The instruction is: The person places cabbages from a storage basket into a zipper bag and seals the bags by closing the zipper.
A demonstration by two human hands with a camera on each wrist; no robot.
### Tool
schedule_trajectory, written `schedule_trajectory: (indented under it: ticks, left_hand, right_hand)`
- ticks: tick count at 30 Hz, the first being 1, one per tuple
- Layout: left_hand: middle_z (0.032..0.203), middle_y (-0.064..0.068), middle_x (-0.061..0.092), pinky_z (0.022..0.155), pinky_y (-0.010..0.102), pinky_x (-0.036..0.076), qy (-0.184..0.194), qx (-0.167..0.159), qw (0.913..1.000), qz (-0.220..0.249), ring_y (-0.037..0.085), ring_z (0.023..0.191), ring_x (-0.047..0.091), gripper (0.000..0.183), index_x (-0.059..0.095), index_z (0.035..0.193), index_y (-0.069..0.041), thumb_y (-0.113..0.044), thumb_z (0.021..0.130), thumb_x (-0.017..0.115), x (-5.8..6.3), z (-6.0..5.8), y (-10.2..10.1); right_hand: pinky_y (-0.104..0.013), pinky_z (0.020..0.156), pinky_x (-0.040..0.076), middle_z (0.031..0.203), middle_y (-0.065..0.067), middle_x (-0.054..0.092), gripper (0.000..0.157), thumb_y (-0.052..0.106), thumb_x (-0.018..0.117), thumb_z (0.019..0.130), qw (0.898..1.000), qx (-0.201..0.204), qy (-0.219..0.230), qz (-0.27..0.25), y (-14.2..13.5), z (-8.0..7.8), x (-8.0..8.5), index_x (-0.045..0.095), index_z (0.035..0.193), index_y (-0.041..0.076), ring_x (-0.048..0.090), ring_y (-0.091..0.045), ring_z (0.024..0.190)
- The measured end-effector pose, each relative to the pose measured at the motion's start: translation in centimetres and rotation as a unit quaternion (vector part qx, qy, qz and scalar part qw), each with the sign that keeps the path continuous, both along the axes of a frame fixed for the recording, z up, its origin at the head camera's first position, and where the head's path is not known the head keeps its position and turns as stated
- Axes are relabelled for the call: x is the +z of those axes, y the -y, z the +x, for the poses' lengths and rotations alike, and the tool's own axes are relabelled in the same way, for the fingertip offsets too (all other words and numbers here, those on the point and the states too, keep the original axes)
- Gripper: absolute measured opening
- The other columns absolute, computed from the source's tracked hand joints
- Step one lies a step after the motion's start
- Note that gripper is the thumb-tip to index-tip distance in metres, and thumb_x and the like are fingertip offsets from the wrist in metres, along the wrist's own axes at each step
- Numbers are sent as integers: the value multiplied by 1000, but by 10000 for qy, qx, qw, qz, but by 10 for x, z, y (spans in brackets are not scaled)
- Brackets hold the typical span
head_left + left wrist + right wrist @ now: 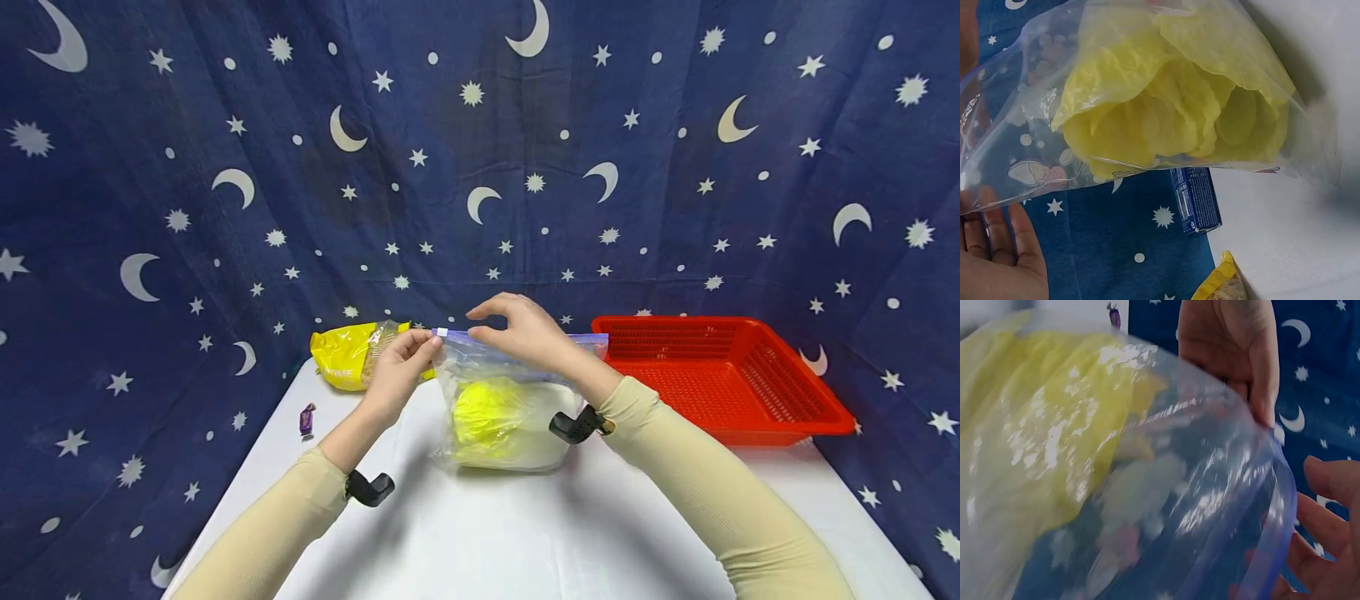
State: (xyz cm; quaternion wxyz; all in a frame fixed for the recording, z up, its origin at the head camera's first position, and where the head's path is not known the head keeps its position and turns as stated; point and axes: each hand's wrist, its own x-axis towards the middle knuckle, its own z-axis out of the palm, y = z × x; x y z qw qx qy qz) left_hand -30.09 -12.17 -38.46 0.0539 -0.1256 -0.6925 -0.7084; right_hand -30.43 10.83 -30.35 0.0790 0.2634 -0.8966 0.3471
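A clear zip bag (542, 392) with a purple top strip stands at the middle of the table. Inside lies a bright yellow, ruffled, thin-walled thing (1141, 119), its kind unclear, with something white beside it. My left hand (401, 367) pinches the bag's top left corner between thumb and fingers, right by the white slider (442, 332). Over the top strip, my right hand (525, 329) has thumb and fingers spread apart. In the right wrist view, the right hand (1329, 519) has its fingers partly behind the bag's edge.
At the back left lies a yellow packet (345, 354) with a see-through part, and a small purple wrapped candy (307, 421) sits near the left edge. A red basket (817, 408) stands at the right. The left wrist view shows a blue box (1196, 200) behind the bag.
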Motion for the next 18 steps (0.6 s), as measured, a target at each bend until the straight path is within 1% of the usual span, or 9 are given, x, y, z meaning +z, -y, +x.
schedule_trajectory:
  ticks: [2,5,9,12,15,18]
  left_hand:
    - [95,3,65,87,25,57,32,-81,10000,7,16,90,62,23,64,111,1,-18,100,68,1,0,1]
    - [94,3,65,85,24,57,87,-210,9997,56,16,88,62,24,64,111,3,-17,99,69,2,0,3]
    - [93,3,67,84,24,58,178,-337,9993,6,15,87,64,22,66,111,4,-14,99,68,2,1,6]
    - [94,1,69,85,24,58,252,-391,9988,-182,13,88,65,22,68,111,4,-16,99,68,2,1,9]
    - [94,0,70,84,24,58,250,-385,9979,-450,12,89,65,23,69,110,3,-17,99,68,3,1,13]
    - [92,1,69,79,23,57,161,-272,9962,-807,12,87,63,23,69,108,3,-18,100,67,3,1,16]
  right_hand:
    - [-42,105,48,121,1,70,34,34,72,94,9998,46,103,187,12,-3,0,76,122,15,58,-22,122]
    - [-40,102,50,117,2,72,30,33,73,94,9991,52,230,354,27,-6,0,78,118,15,60,-22,120]
    - [-37,96,53,108,5,74,20,30,73,94,9990,41,261,372,41,-7,-1,80,107,16,63,-18,113]
    - [-35,92,53,103,6,74,15,28,73,94,9992,32,213,349,47,-7,-2,80,101,17,64,-16,108]
    - [-35,89,53,104,7,73,13,29,73,93,9992,3,215,351,50,-6,-2,80,99,19,64,-15,104]
    - [-34,86,53,105,6,73,14,31,73,93,9990,-14,258,361,53,-6,-3,79,98,20,64,-17,102]
